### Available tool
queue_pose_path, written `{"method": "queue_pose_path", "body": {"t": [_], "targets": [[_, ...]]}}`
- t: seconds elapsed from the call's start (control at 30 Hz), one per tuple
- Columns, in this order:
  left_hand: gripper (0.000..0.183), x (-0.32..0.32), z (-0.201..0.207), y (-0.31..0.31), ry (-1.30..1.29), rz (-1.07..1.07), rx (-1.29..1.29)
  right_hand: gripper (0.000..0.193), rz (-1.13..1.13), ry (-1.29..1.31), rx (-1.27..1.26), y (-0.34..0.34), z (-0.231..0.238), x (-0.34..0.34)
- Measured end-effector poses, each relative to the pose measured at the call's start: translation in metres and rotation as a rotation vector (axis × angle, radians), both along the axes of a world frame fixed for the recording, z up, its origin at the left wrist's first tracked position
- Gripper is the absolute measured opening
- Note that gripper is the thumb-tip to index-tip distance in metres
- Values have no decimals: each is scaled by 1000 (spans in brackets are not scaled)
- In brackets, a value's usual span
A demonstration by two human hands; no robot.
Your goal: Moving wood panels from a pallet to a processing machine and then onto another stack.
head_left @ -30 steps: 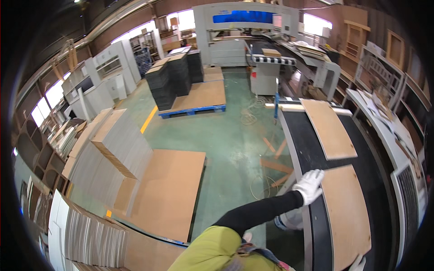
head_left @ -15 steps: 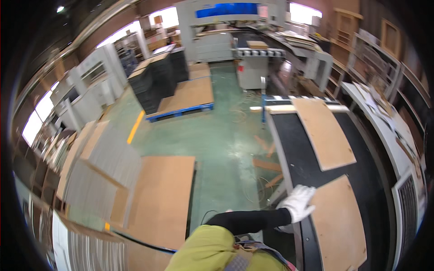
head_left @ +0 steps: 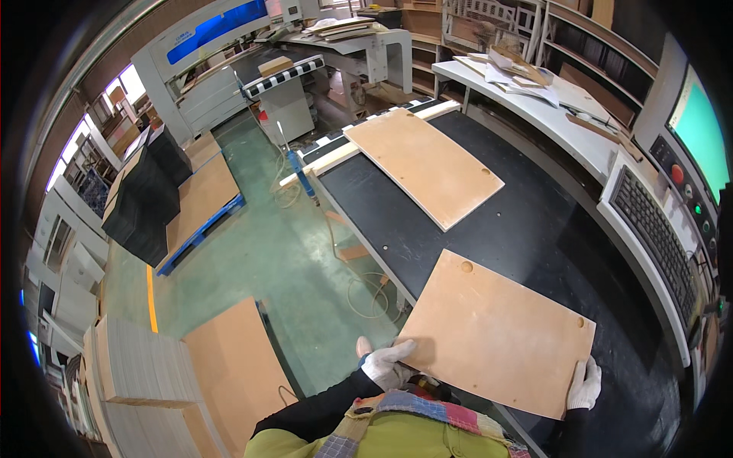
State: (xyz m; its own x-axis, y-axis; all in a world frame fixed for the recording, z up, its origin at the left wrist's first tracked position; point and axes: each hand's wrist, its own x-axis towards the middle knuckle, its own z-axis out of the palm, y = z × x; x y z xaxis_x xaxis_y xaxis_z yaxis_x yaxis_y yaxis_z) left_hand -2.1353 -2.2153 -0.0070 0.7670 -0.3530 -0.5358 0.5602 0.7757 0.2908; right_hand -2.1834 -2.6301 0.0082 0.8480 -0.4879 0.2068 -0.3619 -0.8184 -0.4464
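A brown wooden panel [head_left: 492, 332] with drilled holes lies on the black machine bed [head_left: 534, 229] right in front of me. My left hand [head_left: 388, 362], in a white glove, grips the panel's near left corner. My right hand [head_left: 585, 384], also gloved, holds the panel's near right corner. A second brown panel [head_left: 422, 164] lies farther along the same bed, untouched.
A keyboard [head_left: 655, 233] and a green-lit screen [head_left: 702, 130] stand to the right of the bed. Stacks of panels [head_left: 153, 374] sit on the floor at my left. A blue pallet [head_left: 200, 202] with boards and dark stacks is farther off. Cables lie on the green floor [head_left: 290, 259].
My view has swung right, toward the machine bed. My left hand moved to the near panel's left corner, and my right hand has come into view gripping its right corner.
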Motion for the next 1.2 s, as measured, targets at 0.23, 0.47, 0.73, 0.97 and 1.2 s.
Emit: {"method": "queue_pose_path", "body": {"t": [0.23, 0.47, 0.73, 0.97, 1.2], "targets": [[60, 15, 18, 5, -278, -134, -34, 41, -20, -52, 55, -9, -13, -4], [57, 51, 38, 32, -456, -133, -43, 46, 2, -241, 592, 4, -28, -1], [44, 164, 21, 20, -719, 221, -135, 49, -5, -414, 732, 74, -45, 111], [39, 328, -10, 75, -625, 74, 527, 51, -167, -269, 487, 154, -40, 266], [49, 412, 24, 146, -531, -268, 1038, 53, -161, -222, 440, 215, -31, 376]]}}
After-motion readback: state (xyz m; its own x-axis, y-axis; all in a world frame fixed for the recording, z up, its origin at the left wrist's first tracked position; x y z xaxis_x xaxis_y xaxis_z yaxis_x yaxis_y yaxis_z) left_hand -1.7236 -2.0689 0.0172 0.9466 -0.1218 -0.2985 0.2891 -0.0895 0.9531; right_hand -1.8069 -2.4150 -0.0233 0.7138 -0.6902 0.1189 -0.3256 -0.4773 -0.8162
